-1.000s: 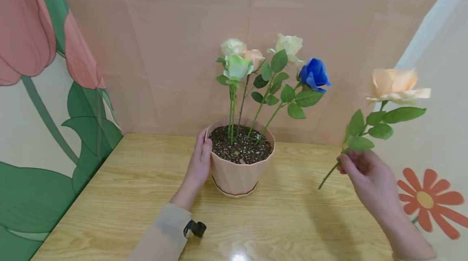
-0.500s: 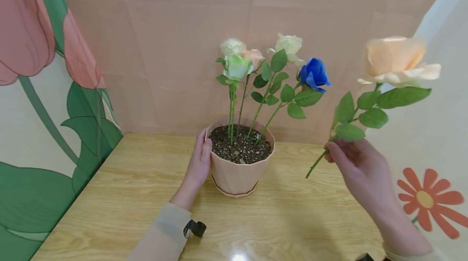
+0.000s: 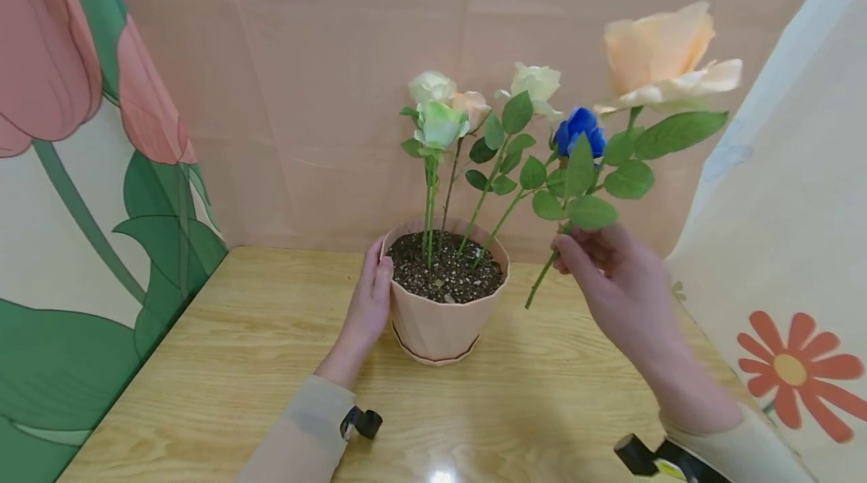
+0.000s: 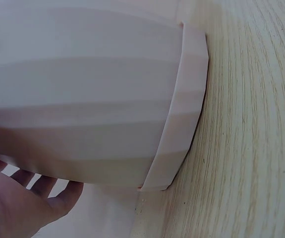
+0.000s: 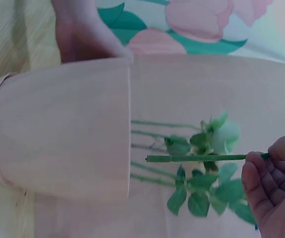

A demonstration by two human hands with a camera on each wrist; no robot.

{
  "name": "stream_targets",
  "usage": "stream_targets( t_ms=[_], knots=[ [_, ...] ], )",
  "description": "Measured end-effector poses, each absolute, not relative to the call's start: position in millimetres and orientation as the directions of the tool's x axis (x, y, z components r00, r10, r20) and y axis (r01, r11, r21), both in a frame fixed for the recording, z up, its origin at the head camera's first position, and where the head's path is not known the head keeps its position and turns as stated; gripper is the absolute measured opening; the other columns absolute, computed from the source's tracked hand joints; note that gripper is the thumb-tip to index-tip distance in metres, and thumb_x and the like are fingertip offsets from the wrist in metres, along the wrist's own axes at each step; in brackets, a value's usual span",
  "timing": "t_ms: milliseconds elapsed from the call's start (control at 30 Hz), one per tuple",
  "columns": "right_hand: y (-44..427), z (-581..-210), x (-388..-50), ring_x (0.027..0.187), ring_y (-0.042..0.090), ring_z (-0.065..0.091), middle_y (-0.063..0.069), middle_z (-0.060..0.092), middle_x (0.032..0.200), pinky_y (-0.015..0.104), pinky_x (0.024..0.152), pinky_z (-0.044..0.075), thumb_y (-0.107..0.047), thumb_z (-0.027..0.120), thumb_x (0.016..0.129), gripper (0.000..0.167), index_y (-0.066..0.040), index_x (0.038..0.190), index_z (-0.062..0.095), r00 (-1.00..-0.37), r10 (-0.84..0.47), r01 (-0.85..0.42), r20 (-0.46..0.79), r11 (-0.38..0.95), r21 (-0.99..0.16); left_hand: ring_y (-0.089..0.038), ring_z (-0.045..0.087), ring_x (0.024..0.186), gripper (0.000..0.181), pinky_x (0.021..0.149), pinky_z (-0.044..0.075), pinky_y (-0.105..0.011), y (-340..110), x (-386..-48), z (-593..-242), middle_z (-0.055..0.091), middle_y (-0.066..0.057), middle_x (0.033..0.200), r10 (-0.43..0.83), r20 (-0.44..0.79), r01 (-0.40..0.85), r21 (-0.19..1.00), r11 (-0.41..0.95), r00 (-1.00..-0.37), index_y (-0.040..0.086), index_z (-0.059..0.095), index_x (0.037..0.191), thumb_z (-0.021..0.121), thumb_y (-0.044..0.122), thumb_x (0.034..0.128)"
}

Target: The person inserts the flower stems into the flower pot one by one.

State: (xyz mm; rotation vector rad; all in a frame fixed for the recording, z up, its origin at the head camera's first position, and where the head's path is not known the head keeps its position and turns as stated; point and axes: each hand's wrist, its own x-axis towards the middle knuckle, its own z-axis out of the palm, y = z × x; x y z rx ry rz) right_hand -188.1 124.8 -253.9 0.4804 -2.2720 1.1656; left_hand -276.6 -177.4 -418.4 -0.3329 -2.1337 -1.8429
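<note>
A peach rose (image 3: 657,54) is pinched by its stem between the thumb and fingers of my right hand (image 3: 619,287). Its bare stem (image 5: 197,158) points down and left, apart from the pot and right of its rim in the head view. The pink flowerpot (image 3: 443,329) stands upright on its saucer (image 3: 439,359). Against the pot's left side rests my left hand (image 3: 367,302), its thumb near the rim; its fingers (image 4: 63,198) touch the wall in the left wrist view. A blue rose (image 3: 579,133) in the pot is partly hidden behind the peach rose's leaves.
Dark soil (image 3: 440,284) fills the pot, with several roses standing in it: a green-white one (image 3: 440,126), a pale pink one (image 3: 472,108) and cream ones (image 3: 535,84). Everything stands on a wooden table (image 3: 257,347) before a pink backdrop (image 3: 339,92).
My right hand has moved left and up with the peach rose, bringing its stem closer to the pot and its leaves in front of the blue rose. My left hand and the pot stay put.
</note>
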Motion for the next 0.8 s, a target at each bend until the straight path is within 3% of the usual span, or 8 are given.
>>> stream_targets(
  t_ms=[167, 333, 800],
  knots=[
    [102.2, -251.0, -198.7, 0.086, 0.016, 0.075, 0.012, 0.076, 0.102, 0.019, 0.078, 0.062, -0.009, 0.07, 0.11, 0.016, 0.003, 0.12, 0.07, -0.793, -0.096, -0.556, 0.602, 0.52, -0.649, -0.038, 0.035, 0.16, 0.053, 0.13, 0.026, -0.062, -178.1, -275.6, -417.5, 0.038, -0.013, 0.175, -0.021, 0.368, 0.361, 0.92, 0.151, -0.93, 0.02, 0.034, 0.173, 0.033, 0.035, 0.1221],
    [87.3, -253.7, -213.1, 0.085, 0.012, 0.074, 0.011, 0.077, 0.103, 0.018, 0.076, 0.061, -0.016, 0.069, 0.112, 0.019, 0.001, 0.12, 0.069, -0.805, -0.093, -0.534, 0.586, 0.545, -0.647, -0.038, 0.036, 0.16, 0.054, 0.13, 0.026, -0.061, -177.3, -276.5, -418.3, 0.038, -0.014, 0.175, -0.02, 0.375, 0.369, 0.918, 0.145, -0.927, 0.017, 0.035, 0.173, 0.034, 0.034, 0.1219],
    [53.8, -268.6, -252.1, 0.084, 0.022, 0.072, 0.014, 0.075, 0.098, 0.026, 0.063, 0.057, -0.02, 0.066, 0.113, 0.019, -0.002, 0.118, 0.068, -0.82, -0.088, -0.523, 0.566, 0.518, -0.677, -0.038, 0.038, 0.159, 0.052, 0.13, 0.027, -0.061, -177.2, -277.0, -419.8, 0.04, -0.014, 0.174, -0.025, 0.383, 0.376, 0.915, 0.146, -0.923, 0.018, 0.036, 0.172, 0.034, 0.031, 0.1221]
  ],
)
